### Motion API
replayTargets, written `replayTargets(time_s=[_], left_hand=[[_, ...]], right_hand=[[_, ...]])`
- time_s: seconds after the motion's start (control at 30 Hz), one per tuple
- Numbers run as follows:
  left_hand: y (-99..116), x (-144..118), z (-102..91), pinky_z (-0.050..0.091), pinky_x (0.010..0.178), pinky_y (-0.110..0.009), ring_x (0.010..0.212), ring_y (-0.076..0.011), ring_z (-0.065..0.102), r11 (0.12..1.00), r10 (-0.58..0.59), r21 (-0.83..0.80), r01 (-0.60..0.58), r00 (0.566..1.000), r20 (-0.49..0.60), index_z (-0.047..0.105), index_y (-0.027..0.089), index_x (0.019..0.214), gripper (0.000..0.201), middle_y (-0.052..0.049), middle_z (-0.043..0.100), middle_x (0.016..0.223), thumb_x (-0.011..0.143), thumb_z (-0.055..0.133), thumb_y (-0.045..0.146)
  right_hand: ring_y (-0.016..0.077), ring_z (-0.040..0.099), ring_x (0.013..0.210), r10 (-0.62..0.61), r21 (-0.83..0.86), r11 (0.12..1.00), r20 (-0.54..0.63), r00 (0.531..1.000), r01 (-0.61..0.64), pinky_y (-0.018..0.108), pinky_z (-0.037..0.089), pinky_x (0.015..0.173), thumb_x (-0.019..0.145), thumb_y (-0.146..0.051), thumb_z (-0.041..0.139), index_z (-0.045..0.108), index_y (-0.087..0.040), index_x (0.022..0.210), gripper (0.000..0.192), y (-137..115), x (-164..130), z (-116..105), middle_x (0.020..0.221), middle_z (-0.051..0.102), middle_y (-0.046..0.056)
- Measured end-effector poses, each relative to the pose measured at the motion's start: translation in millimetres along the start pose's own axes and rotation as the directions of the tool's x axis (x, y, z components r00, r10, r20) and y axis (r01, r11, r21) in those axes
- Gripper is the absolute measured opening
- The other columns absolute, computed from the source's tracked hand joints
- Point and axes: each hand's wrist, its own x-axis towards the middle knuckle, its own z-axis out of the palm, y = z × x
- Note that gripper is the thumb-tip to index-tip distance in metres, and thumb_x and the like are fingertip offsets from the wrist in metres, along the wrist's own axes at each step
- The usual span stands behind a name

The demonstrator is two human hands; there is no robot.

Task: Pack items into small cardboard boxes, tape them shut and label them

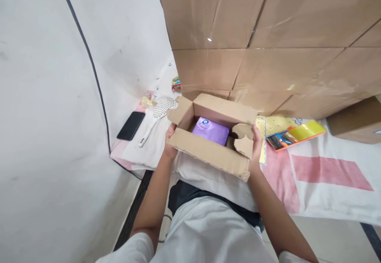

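An open cardboard box (208,152) with torn flaps is held up in front of me. Inside it lies a purple soft packet (212,132), which looks like a pack of tissues. My left hand (170,142) grips the box's left end, its fingers partly hidden behind the cardboard. On the right end, my right hand (256,148) is closed around the side. To the left of the box rest a white slotted skimmer (160,110) and a black smartphone (131,125).
Taped cardboard cartons (268,68) rise behind the cloth-covered surface (324,195). A yellow and orange package (297,135) and another open box (357,122) sit on the right. A black cable (93,64) runs down the white wall on the left.
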Motion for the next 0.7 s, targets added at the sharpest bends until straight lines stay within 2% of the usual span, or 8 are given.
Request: replayTargets(time_s=[0.13, 0.23, 0.3, 0.37, 0.43, 0.5, 0.6, 0.7], left_hand=[[0, -20, 1.2, 0.053, 0.108, -0.045, 0.133, -0.0270, 0.062, 0.976, 0.049, -0.210, -0.064, 0.996, -0.075, 0.053, 0.026, 0.149, 0.084, -0.013, 0.059, 0.149, 0.100, 0.000, 0.069], [8, -24, -1.3, 0.039, 0.122, -0.050, 0.146, -0.0290, 0.049, 0.955, 0.162, -0.241, -0.171, 0.985, -0.057, 0.064, 0.028, 0.138, 0.085, -0.009, 0.053, 0.156, 0.099, 0.001, 0.070], [10, -23, -4.2, 0.036, 0.123, -0.052, 0.144, -0.0301, 0.049, 0.946, 0.264, -0.184, -0.268, 0.963, -0.044, 0.070, 0.028, 0.127, 0.082, -0.009, 0.055, 0.152, 0.100, 0.005, 0.071], [8, -21, -7.4, 0.040, 0.120, -0.052, 0.139, -0.0299, 0.053, 0.942, 0.323, -0.082, -0.326, 0.945, -0.044, 0.071, 0.026, 0.119, 0.079, -0.010, 0.058, 0.146, 0.100, 0.009, 0.071], [5, -18, -10.9, 0.044, 0.116, -0.051, 0.136, -0.0294, 0.055, 0.946, 0.324, 0.015, -0.324, 0.945, -0.039, 0.070, 0.025, 0.115, 0.074, -0.011, 0.059, 0.144, 0.100, 0.014, 0.070], [3, -16, -14.7, 0.046, 0.114, -0.050, 0.135, -0.0289, 0.056, 0.950, 0.303, 0.082, -0.300, 0.953, -0.023, 0.070, 0.024, 0.112, 0.065, -0.011, 0.060, 0.144, 0.101, 0.022, 0.067], [5, -16, -19.9, 0.047, 0.112, -0.049, 0.135, -0.0278, 0.057, 0.949, 0.292, 0.114, -0.293, 0.956, 0.022, 0.070, 0.023, 0.116, 0.050, -0.010, 0.060, 0.145, 0.103, 0.034, 0.055], [9, -20, -23.3, 0.046, 0.115, -0.049, 0.139, -0.0275, 0.055, 0.952, 0.282, 0.108, -0.286, 0.958, 0.058, 0.069, 0.024, 0.123, 0.046, -0.010, 0.058, 0.150, 0.105, 0.034, 0.048]], right_hand=[[0.0410, 0.044, 0.145, -0.126, -0.101, 0.986, 0.085, 0.988, 0.135, 0.064, 0.033, 0.121, 0.075, -0.061, 0.076, 0.052, -0.031, 0.146, 0.081, 0, 1, -2, 0.150, 0.049, 0.012], [0.0394, 0.035, 0.153, -0.088, -0.113, 0.988, 0.158, 0.984, 0.106, 0.063, 0.028, 0.126, 0.078, -0.061, 0.076, 0.040, -0.035, 0.157, 0.090, -2, 4, -4, 0.162, 0.041, 0.009], [0.0379, 0.028, 0.157, -0.058, -0.104, 0.991, 0.184, 0.981, 0.078, 0.062, 0.025, 0.128, 0.080, -0.060, 0.076, 0.037, -0.037, 0.158, 0.091, -6, 5, -5, 0.166, 0.036, 0.007], [0.0378, 0.025, 0.158, -0.080, -0.078, 0.992, 0.201, 0.976, 0.097, 0.062, 0.025, 0.128, 0.079, -0.058, 0.078, 0.043, -0.039, 0.154, 0.085, -10, 5, -6, 0.169, 0.030, 0.004], [0.0389, 0.023, 0.159, -0.136, -0.054, 0.987, 0.217, 0.967, 0.151, 0.063, 0.025, 0.128, 0.074, -0.058, 0.082, 0.047, -0.041, 0.150, 0.086, -16, 7, -10, 0.172, 0.024, 0.002], [0.0399, 0.018, 0.160, -0.148, -0.060, 0.983, 0.293, 0.944, 0.173, 0.064, 0.023, 0.128, 0.069, -0.058, 0.085, 0.041, -0.040, 0.154, 0.097, -20, 10, -18, 0.174, 0.018, 0.002], [0.0366, 0.021, 0.160, -0.046, 0.021, 0.999, 0.375, 0.926, 0.041, 0.064, 0.027, 0.126, 0.080, -0.062, 0.074, 0.026, -0.039, 0.162, 0.098, -21, 18, -32, 0.175, 0.019, 0.004], [0.0327, 0.040, 0.152, 0.109, 0.245, 0.950, 0.315, 0.943, -0.192, 0.061, 0.037, 0.120, 0.090, -0.063, 0.056, 0.024, -0.039, 0.162, 0.082, -17, 31, -34, 0.166, 0.040, 0.006]])
